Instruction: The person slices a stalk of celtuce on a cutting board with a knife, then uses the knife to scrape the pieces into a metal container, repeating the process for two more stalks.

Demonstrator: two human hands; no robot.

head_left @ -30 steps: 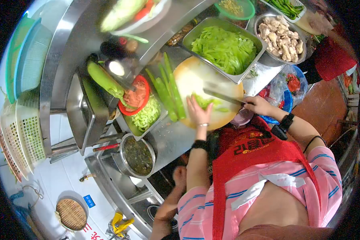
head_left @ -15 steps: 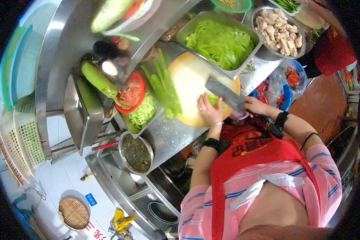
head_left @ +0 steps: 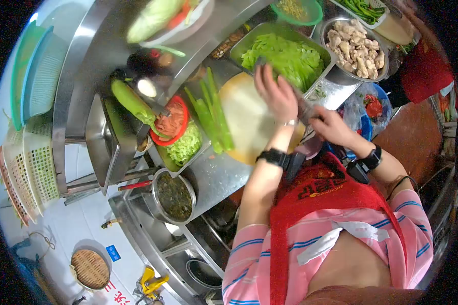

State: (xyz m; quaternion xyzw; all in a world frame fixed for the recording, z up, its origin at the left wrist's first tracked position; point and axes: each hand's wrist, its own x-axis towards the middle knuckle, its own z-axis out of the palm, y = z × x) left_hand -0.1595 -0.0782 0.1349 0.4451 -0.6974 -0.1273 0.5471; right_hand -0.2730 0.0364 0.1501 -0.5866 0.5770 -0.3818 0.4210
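Observation:
My left hand is raised beside the near edge of the steel tray of sliced green vegetable, fingers stretched out and lying along the cleaver. The cleaver is partly hidden behind that hand, its far end reaching over the tray. My right hand is closed round its handle. Below them lies the round yellowish cutting board. Long green stalks rest at the board's left side. Whether any slices lie between my left hand and the blade is hidden.
Left of the board are a red bowl of pinkish meat, shredded green vegetable and a pot of dark food. A bowl of meat pieces stands at the upper right. Another person's red garment shows beyond.
My left hand has risen from the green piece on the board towards the tray. The cleaver has moved up and left with my right hand, and the green piece no longer shows on the board.

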